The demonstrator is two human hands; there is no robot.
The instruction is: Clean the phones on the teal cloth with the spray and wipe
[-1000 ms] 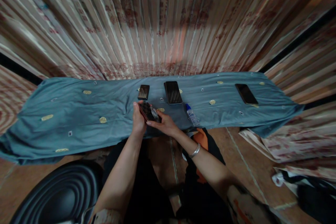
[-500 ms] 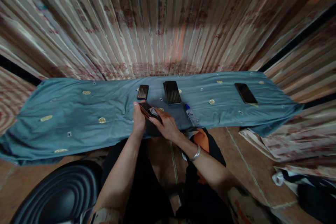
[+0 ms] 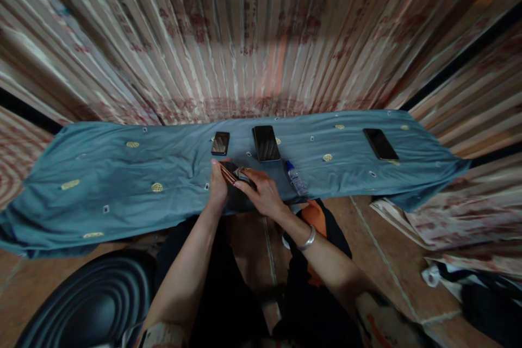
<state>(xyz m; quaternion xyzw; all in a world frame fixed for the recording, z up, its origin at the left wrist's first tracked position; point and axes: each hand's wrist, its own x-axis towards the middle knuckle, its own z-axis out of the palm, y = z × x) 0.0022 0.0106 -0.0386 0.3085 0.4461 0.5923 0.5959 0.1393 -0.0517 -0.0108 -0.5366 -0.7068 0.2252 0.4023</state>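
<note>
Blue-grey cloth [image 3: 122,174] covers the surface in front of the person. Left hand [image 3: 218,187] grips a dark phone [image 3: 229,171] by its edge, tilted, just above the cloth near the front edge. Right hand [image 3: 263,193] presses a small wipe [image 3: 243,175] on the phone with curled fingers. Behind lie a small phone [image 3: 221,143] and a bigger phone [image 3: 266,143]; a small bottle [image 3: 294,177] lies just beside the right hand. Another phone [image 3: 380,144] lies well apart, to the right.

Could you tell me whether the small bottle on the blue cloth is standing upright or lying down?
Lying down. The small bottle rests on its side on the blue cloth, its blue cap pointing away from the person.
</note>
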